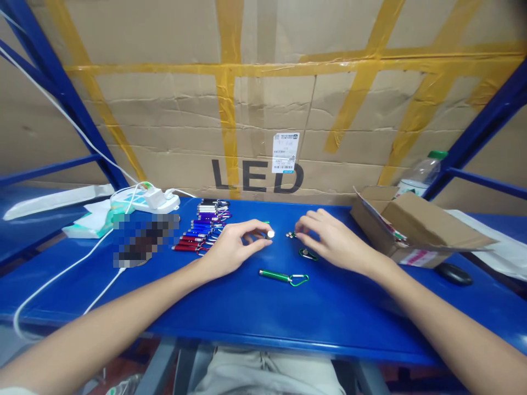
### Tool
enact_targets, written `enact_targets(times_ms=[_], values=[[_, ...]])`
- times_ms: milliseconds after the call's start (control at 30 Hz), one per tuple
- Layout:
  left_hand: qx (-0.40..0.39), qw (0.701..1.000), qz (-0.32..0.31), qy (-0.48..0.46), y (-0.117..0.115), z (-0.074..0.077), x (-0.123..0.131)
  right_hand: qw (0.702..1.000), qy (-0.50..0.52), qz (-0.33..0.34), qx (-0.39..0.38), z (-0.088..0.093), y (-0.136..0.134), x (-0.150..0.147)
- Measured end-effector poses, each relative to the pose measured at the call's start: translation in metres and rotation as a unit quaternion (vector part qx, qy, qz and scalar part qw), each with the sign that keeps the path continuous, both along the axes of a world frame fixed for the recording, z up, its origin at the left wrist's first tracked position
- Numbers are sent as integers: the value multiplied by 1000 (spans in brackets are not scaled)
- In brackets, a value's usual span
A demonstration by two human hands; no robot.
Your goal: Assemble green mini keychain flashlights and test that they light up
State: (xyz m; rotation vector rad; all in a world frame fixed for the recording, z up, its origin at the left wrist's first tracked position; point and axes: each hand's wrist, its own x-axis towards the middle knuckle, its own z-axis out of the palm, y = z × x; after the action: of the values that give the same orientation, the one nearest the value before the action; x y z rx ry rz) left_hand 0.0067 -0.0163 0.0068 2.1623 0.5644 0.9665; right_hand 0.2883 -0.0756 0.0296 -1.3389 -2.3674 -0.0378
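Observation:
My left hand (236,244) pinches a small silvery disc, which looks like a button cell (270,234), between thumb and forefinger. A bit of something green shows behind its fingertips. My right hand (329,237) has bent fingers, with thumb and forefinger slightly apart beside several small round pieces (289,235) on the table. Under that hand lies a dark green carabiner clip (307,254). Closer to me rests a green keychain flashlight (275,275) with a green carabiner (300,280) at its right end.
A row of coloured keychain flashlights (201,225) lies left of my left hand. Farther left are a power strip (164,203), white cables and a blurred object (144,241). An open cardboard box (395,230), a black mouse (453,274) and a bottle (424,173) stand right. A large carton (164,120) closes the back.

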Motion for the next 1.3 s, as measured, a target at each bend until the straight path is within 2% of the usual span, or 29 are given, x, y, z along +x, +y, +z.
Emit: enact_targets(times_ms=[133, 233, 400, 600, 733, 967, 1033, 1200, 1300], values=[[-4, 1000, 3, 24, 1, -3, 0, 991, -48, -4, -127, -5, 2, 8], [1, 999, 4, 42, 3, -5, 0, 986, -55, 31, -151, -7, 1, 8], [14, 997, 4, 72, 5, -7, -1, 994, 13, 53, -99, -3, -3, 1], [21, 994, -22, 107, 4, -8, -1, 989, 114, 95, -18, 1, -16, -23], [24, 994, -34, 106, 3, -8, -1, 985, 108, 131, 14, -3, -18, -29], [17, 995, -14, 95, 1, -6, 0, 987, 83, 129, 42, -4, -15, -26], [-15, 996, -14, 85, 0, -5, 1, 987, 71, 130, 57, -4, -15, -27], [-176, 980, -69, 67, -2, -2, 2, 984, 95, 130, 70, -6, -16, -27], [-215, 969, -95, 73, -3, 1, 1, 984, 88, 138, 71, -7, -16, -27]])
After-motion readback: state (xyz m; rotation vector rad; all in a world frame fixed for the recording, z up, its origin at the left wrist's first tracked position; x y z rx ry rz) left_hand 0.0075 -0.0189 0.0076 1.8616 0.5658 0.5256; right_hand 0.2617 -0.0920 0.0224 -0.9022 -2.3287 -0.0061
